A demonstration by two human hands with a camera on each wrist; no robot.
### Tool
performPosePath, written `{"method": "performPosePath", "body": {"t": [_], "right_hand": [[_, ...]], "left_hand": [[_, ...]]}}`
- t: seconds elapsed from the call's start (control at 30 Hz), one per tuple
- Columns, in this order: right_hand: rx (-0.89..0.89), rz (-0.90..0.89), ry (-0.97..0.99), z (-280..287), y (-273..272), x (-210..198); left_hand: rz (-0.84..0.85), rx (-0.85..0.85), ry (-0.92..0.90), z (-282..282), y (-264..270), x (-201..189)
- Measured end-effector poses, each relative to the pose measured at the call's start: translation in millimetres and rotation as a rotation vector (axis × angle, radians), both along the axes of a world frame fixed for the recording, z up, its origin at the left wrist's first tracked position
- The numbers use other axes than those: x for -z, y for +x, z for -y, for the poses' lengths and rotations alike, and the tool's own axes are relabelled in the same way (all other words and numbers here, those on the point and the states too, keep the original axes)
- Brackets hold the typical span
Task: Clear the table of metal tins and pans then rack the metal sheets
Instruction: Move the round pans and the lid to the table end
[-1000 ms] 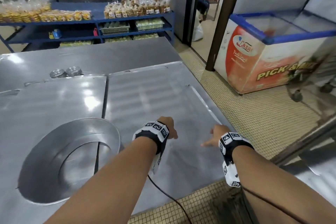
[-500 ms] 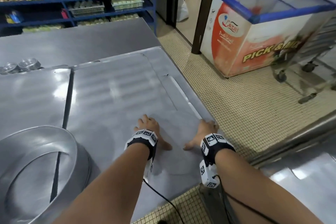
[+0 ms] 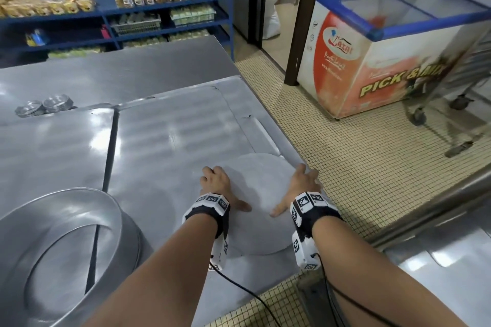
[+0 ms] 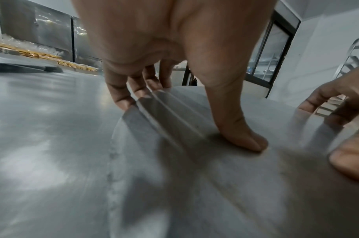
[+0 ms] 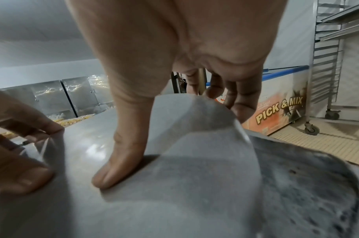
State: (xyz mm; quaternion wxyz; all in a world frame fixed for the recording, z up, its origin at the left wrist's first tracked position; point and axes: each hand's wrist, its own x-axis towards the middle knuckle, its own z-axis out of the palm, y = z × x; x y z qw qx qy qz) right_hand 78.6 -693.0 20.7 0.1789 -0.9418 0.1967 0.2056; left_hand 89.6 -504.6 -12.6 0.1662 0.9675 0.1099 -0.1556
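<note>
A round flat metal disc [image 3: 255,194] lies on the right metal sheet [image 3: 172,135] near the table's front right corner. My left hand [image 3: 215,180] grips its left edge: the thumb presses on top and the fingers [image 4: 129,99] curl at the rim. My right hand [image 3: 303,183] grips the right edge the same way. In the right wrist view that edge of the disc [image 5: 194,145] is raised, with the fingers [image 5: 241,109] under it. A large ring-shaped pan [image 3: 66,247] stands upside down at the front left. Small tins [image 3: 45,106] are stacked at the far left.
A second metal sheet [image 3: 53,154] lies to the left. The table's right edge drops to a tiled floor [image 3: 358,167]. Beyond it stands a chest freezer [image 3: 385,61] and a wheeled tray rack [image 5: 327,64]. Blue shelves [image 3: 119,24] with packed goods line the back.
Both hands went from hovering over the sheet to lying on the disc's two sides, then closed on its edges. The disc's right edge has come up.
</note>
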Motion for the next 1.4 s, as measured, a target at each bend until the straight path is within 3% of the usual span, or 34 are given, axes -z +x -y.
{"method": "performPosePath", "body": {"t": [0.1,0.2,0.3,0.53,0.73,0.97,1.4], "right_hand": [[-0.005,0.106,0.037,-10,-1,-18],[-0.001,0.377,0.087,-28,-4,-32],[-0.001,0.623,0.147,-52,-5,-49],[-0.058,0.811,0.253,-140,-9,-106],[-0.199,0.826,0.355,-233,-25,-134],[-0.384,0.708,0.412,-320,-56,-129],[-0.517,0.392,0.299,-346,-77,-57]], "left_hand": [[0.098,-0.044,-0.032,-7,3,-15],[0.338,-0.135,-0.043,-24,6,-36],[0.415,-0.091,-0.022,-48,7,-69],[0.654,-0.136,0.002,-140,-20,-140],[0.721,-0.223,-0.04,-244,-59,-168],[0.662,-0.34,-0.076,-347,-113,-156],[0.284,-0.376,-0.141,-381,-169,-81]]}}
